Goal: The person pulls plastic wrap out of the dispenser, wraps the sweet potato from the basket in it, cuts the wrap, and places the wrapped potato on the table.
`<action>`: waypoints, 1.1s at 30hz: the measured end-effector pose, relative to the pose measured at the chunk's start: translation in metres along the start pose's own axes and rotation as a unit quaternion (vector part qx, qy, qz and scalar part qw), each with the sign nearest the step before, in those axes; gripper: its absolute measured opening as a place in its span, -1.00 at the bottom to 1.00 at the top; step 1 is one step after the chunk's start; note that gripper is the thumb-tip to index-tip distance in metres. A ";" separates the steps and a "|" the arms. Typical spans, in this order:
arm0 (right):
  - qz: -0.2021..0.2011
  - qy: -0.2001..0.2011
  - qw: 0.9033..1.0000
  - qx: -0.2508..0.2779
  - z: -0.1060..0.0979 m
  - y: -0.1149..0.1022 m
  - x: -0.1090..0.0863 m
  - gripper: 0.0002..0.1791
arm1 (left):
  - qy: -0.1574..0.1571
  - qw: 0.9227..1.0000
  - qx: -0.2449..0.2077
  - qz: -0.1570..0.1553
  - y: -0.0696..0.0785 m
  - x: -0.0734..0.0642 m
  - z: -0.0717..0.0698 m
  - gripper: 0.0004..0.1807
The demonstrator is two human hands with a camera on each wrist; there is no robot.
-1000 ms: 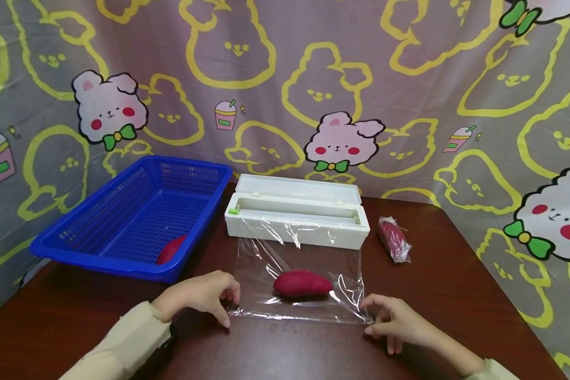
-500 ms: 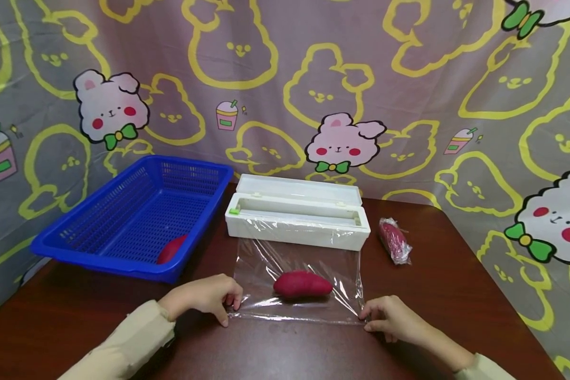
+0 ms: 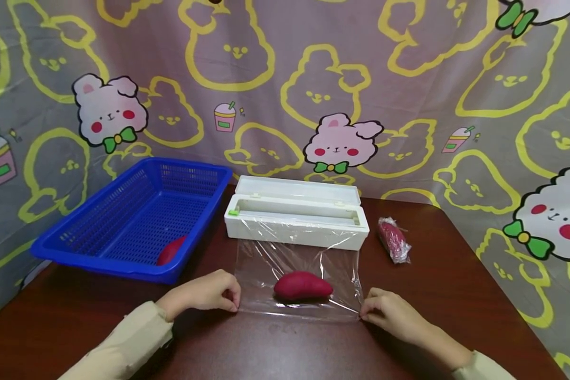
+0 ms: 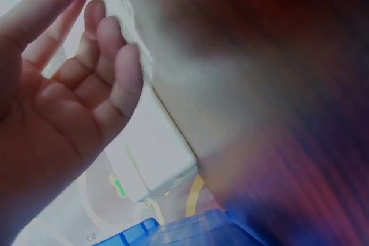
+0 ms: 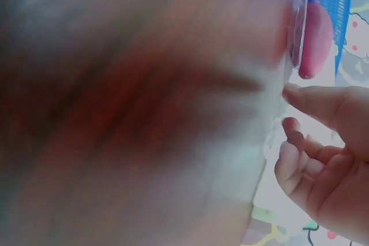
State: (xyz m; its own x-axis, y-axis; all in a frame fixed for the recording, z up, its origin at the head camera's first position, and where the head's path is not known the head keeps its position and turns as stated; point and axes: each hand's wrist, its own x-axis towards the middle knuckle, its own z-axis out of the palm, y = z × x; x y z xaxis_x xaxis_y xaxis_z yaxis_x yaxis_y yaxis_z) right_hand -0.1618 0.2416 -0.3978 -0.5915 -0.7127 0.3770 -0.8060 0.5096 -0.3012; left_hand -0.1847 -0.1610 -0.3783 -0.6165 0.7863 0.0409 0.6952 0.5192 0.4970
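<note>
A sheet of clear plastic wrap stretches from the white wrap dispenser box toward the table's front. On the sheet lies a red sweet potato. My left hand pinches the sheet's near left corner between thumb and fingers. At the near right corner, my right hand pinches the film the same way. In the left wrist view the left hand shows its thumb and fingertip meeting at the top edge, other fingers loosely bent. The right wrist view has the right hand beside the film's edge.
A blue plastic basket stands at the left, with another red sweet potato inside. A film-wrapped sweet potato lies right of the box. The dispenser's lid is raised. A patterned curtain hangs behind the brown table.
Both hands have closed their fingertips on the near corners of the plastic wrap. The film's near edge is now straighter and tauter. The sweet potato stays in place.
</note>
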 end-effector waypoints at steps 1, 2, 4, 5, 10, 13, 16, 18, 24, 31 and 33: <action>0.001 0.011 1.000 0.002 -0.001 0.000 0.000 -0.80 | 0.010 1.000 -0.004 0.002 0.000 0.000 -0.001 -0.88; 0.001 0.023 1.000 0.006 -0.003 0.000 0.001 -0.80 | 0.022 1.000 -0.007 0.006 0.000 0.000 -0.002 -0.88; 0.003 0.049 0.999 0.017 -0.006 0.001 0.003 -0.78 | 0.049 0.999 -0.012 0.013 -0.001 0.000 -0.004 -0.88; 0.002 0.061 0.998 0.021 -0.008 0.002 0.004 -0.77 | 0.061 0.998 -0.017 0.018 -0.001 0.000 -0.005 -0.88; -0.017 0.109 0.993 0.049 -0.012 0.003 0.007 -0.73 | 0.108 0.992 -0.044 0.042 -0.002 0.000 -0.008 -0.88; -0.044 0.130 0.987 0.080 -0.013 0.001 0.010 -0.68 | 0.121 0.989 -0.077 0.045 -0.004 -0.001 -0.007 -0.89; -0.053 0.132 0.982 0.127 -0.012 0.002 0.010 -0.64 | 0.113 0.987 -0.113 0.025 -0.005 -0.003 -0.007 -0.92; -0.048 0.121 0.977 0.167 -0.011 0.004 0.009 -0.64 | 0.103 0.984 -0.143 0.015 -0.006 -0.004 -0.008 -0.94; 0.002 0.100 0.966 0.238 -0.012 0.008 0.003 -0.71 | 0.090 0.963 -0.254 0.011 -0.009 -0.007 -0.009 -0.89; 0.025 0.087 0.954 0.285 -0.018 0.007 0.003 -0.79 | 0.097 0.937 -0.334 -0.017 -0.009 -0.007 -0.010 -0.88; 0.022 0.083 0.951 0.298 -0.019 0.007 0.003 -0.80 | 0.103 0.934 -0.341 -0.021 -0.009 -0.007 -0.010 -0.88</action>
State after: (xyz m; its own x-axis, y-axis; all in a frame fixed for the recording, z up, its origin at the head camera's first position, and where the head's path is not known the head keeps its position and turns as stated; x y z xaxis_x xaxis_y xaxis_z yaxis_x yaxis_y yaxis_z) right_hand -0.1699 0.2519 -0.3824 -0.6601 -0.5853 0.4709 -0.6538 0.1389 -0.7438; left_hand -0.1903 -0.1742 -0.3746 -0.7442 0.6530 0.1404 0.3150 0.1577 0.9359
